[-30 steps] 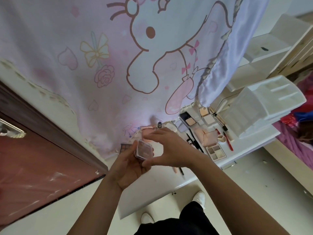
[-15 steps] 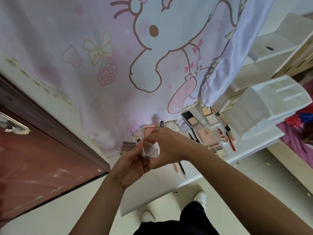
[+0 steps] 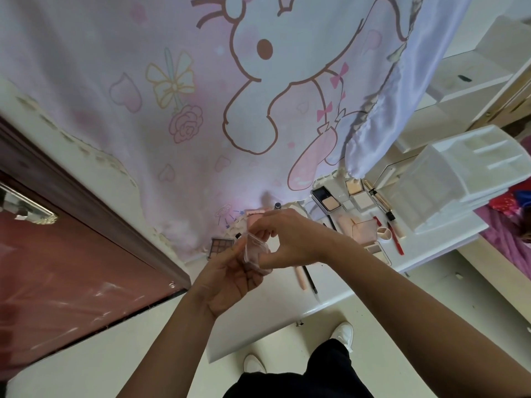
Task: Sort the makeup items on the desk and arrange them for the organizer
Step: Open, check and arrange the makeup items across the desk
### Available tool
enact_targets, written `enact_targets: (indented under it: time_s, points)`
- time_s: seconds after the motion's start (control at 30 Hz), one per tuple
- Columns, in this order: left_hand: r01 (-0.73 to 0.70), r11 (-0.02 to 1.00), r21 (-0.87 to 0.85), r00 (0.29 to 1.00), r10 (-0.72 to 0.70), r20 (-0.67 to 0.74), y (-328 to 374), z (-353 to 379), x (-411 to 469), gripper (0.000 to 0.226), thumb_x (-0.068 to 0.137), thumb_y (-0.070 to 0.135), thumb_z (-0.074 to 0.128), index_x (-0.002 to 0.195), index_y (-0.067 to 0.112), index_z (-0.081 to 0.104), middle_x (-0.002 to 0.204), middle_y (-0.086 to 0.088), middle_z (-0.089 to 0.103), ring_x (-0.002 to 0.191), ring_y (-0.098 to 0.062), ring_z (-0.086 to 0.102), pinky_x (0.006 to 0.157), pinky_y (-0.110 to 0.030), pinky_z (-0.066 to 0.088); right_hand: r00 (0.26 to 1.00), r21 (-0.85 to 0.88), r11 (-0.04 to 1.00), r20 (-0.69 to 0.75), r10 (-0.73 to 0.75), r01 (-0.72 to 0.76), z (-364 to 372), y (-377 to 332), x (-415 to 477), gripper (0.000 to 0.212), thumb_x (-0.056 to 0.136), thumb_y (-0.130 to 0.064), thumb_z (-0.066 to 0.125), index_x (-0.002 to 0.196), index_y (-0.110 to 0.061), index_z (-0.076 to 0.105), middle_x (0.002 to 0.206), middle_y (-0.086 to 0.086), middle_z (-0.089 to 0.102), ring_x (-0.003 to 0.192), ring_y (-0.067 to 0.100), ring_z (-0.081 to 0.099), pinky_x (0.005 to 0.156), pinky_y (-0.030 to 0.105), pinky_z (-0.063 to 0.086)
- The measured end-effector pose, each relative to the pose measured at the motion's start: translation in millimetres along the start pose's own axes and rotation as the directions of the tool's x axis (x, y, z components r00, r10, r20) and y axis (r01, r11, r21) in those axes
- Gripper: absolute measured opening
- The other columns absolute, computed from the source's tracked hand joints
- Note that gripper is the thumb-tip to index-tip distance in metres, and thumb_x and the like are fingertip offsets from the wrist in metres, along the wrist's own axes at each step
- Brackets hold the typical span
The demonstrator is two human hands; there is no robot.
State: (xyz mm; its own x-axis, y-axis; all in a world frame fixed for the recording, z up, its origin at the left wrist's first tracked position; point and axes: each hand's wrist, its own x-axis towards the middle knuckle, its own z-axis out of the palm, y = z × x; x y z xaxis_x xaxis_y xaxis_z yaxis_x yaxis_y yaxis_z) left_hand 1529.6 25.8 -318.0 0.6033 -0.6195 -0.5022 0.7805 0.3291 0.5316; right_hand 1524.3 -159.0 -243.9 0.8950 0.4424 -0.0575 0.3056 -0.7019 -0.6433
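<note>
Head view, single frame logged. At far left stood a dark red door panel (image 3: 57,268) with a glossy face. Beside it a pink cartoon curtain (image 3: 186,110) hung down to the back edge of the white desk (image 3: 273,323). An eyeshadow palette (image 3: 221,246) with brown pans lay flat near the desk's back left corner, just beside my fingers. My left hand (image 3: 227,285) was palm up, its fingers curled under a small clear compact (image 3: 253,249) with a pinkish fill. The compact was in the air above the left part of the desk, tilted and clear of the surface. My right hand (image 3: 298,239) reached over it from the right, with thumb and fingertips pinching the compact's upper edge. I could not tell whether its lid was open or closed, as that area was blurred. Below my right wrist a pale pink stick (image 3: 300,278) and a black pencil (image 3: 311,281) lay side by side on the desk. Further right a black compact (image 3: 326,200) lay open, showing a beige pan. Next came a clear pink box (image 3: 365,229) and a red pencil (image 3: 396,241), among small items too blurred to name. A white organizer (image 3: 448,182) stood at the desk's right end, well apart from the compact in my hands.
</note>
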Motion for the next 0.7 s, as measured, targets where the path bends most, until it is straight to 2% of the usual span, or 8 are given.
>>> enact_targets:
  time_s: [0.13, 0.2, 0.3, 0.37, 0.43, 0.5, 0.57, 0.7]
  points:
    - [0.016, 1.000, -0.024, 0.998, -0.018, -0.067, 3.5, 0.9, -2.0, 0.036, 0.086, 0.036, 0.070, 0.109, 0.008, 0.075, 0.105, -0.013, 0.070, 0.083, -0.021, 0.066, 0.069, -0.030, 0.054, 0.999, 0.009, 1.000, 0.041, -0.005, 0.004, -1.1, 0.9, -2.9, 0.031, 0.079, -0.038, 0.078, 0.106, -0.024, 0.071, 0.097, -0.011, 0.068, 0.092, 0.000, 0.053, 0.079, 0.008, 0.041]
    - [0.033, 0.999, -0.010, 0.997, -0.033, -0.075, 4.2, -1.2, -2.6, 0.038, 0.086, 0.036, 0.070, 0.109, 0.006, 0.074, 0.103, -0.014, 0.069, 0.079, -0.022, 0.065, 0.066, -0.029, 0.054, 0.998, 0.024, 1.000, 0.070, 0.001, -0.002, -3.2, 2.3, -2.5, 0.030, 0.081, -0.039, 0.078, 0.108, -0.027, 0.073, 0.097, -0.014, 0.071, 0.093, -0.001, 0.057, 0.078, 0.009, 0.044]
    - [0.018, 1.000, 0.022, 0.998, -0.016, -0.058, 5.6, -3.1, -1.6, 0.049, 0.071, 0.036, 0.088, 0.107, 0.005, 0.074, 0.099, -0.014, 0.071, 0.077, -0.022, 0.066, 0.063, -0.029, 0.054, 0.997, 0.067, 0.998, 0.081, -0.002, -0.003, -5.1, 0.6, -2.8, 0.026, 0.080, -0.032, 0.078, 0.105, -0.028, 0.075, 0.095, -0.017, 0.074, 0.092, -0.003, 0.061, 0.078, 0.007, 0.046]
    - [0.017, 0.999, 0.037, 0.997, -0.014, -0.076, 3.8, -1.2, -2.2, 0.034, 0.082, 0.034, 0.076, 0.101, 0.006, 0.077, 0.099, -0.015, 0.072, 0.078, -0.021, 0.066, 0.063, -0.028, 0.054, 0.997, 0.075, 0.997, 0.083, 0.002, -0.008, -4.5, 1.0, -2.9, 0.027, 0.076, -0.028, 0.080, 0.102, -0.027, 0.075, 0.093, -0.017, 0.074, 0.090, -0.007, 0.062, 0.076, 0.003, 0.045]
    - [0.020, 0.999, 0.038, 0.995, -0.016, -0.099, 2.6, -1.6, -1.8, 0.031, 0.088, 0.031, 0.065, 0.097, 0.005, 0.077, 0.099, -0.016, 0.071, 0.077, -0.022, 0.065, 0.064, -0.029, 0.053, 0.994, 0.058, 0.998, 0.108, 0.015, -0.021, -2.8, 1.7, -2.1, 0.031, 0.072, -0.027, 0.082, 0.102, -0.026, 0.075, 0.092, -0.017, 0.073, 0.087, -0.010, 0.061, 0.076, 0.002, 0.044]
    - [0.012, 0.998, 0.057, 0.995, -0.006, -0.101, 1.1, -4.5, 0.0, 0.036, 0.082, 0.033, 0.076, 0.103, 0.003, 0.075, 0.102, -0.018, 0.068, 0.079, -0.025, 0.064, 0.068, -0.033, 0.053, 0.992, 0.034, 0.999, 0.123, 0.031, -0.035, -1.2, 1.7, -1.3, 0.031, 0.070, -0.029, 0.081, 0.100, -0.026, 0.074, 0.091, -0.018, 0.072, 0.087, -0.008, 0.062, 0.080, 0.008, 0.049]
    - [0.003, 0.996, 0.088, 0.998, 0.003, -0.069, 0.6, -5.4, -0.4, 0.057, 0.062, 0.036, 0.093, 0.106, 0.003, 0.074, 0.101, -0.018, 0.068, 0.082, -0.027, 0.066, 0.075, -0.035, 0.052, 0.995, 0.016, 0.999, 0.087, 0.043, -0.045, -0.7, 2.9, -0.3, 0.028, 0.069, -0.030, 0.077, 0.097, -0.023, 0.074, 0.089, -0.014, 0.073, 0.085, -0.001, 0.066, 0.081, 0.024, 0.058]
    - [0.010, 0.992, 0.122, 1.000, -0.011, 0.009, -2.2, 1.7, -4.3, 0.069, 0.052, 0.036, 0.097, 0.107, 0.002, 0.074, 0.097, -0.019, 0.070, 0.084, -0.031, 0.070, 0.082, -0.037, 0.052, 0.998, 0.032, 0.997, 0.033, 0.062, -0.063, -0.4, 13.4, 1.3, 0.028, 0.069, -0.035, 0.072, 0.094, -0.023, 0.077, 0.080, -0.004, 0.075, 0.075, 0.013, 0.070, 0.072, 0.041, 0.061]
